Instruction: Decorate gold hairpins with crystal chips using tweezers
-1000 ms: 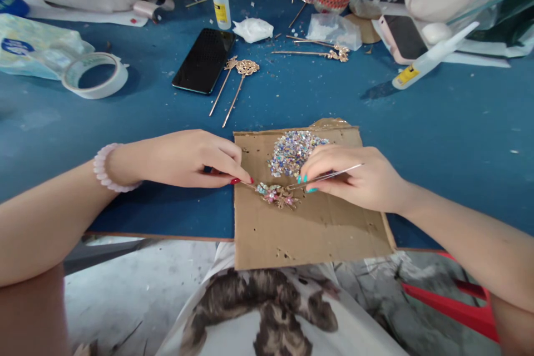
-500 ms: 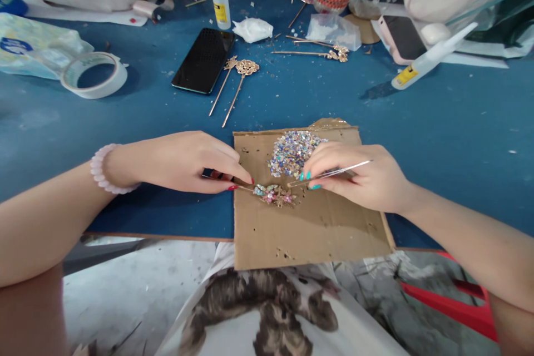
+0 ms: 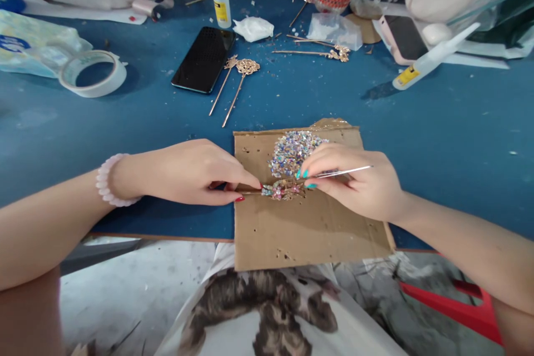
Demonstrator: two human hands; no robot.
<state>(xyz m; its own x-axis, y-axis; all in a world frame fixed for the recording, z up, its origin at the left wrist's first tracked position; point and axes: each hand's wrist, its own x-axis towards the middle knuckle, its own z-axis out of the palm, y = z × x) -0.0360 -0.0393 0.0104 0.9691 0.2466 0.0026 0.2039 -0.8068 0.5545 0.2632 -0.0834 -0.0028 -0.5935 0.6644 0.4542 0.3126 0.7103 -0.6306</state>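
Note:
My left hand (image 3: pixel 200 173) is closed, its thumb and fingers around the thin stem of a hairpin (image 3: pixel 278 191). The hairpin's ornate head, set with pink flowers and blue-green stones, lies over a brown cardboard sheet (image 3: pixel 317 233). In my right hand (image 3: pixel 361 181), slim silvery tweezers (image 3: pixel 344 172) are pinched between thumb and fingers. Their tips are at the upper right of the hairpin head, and my fingertips hide part of them. Whether they grip a stone I cannot tell. A heap of small glittering rhinestones (image 3: pixel 292 150) rests on the cardboard just behind the hairpin.
Beyond the cardboard are gold hairpins (image 3: pixel 247 68), a black phone (image 3: pixel 204 60), glue bottles (image 3: pixel 221 0) (image 3: pixel 434 58) and a white tape roll (image 3: pixel 94 89). A pink phone (image 3: pixel 403 39) lies at the back right. The blue table's (image 3: pixel 158 236) front edge runs beside the cardboard.
My left hand has moved slightly right, carrying the hairpin right and a little away from me. The tweezers' tips now meet the hairpin head more closely. My right hand stays nearly in place.

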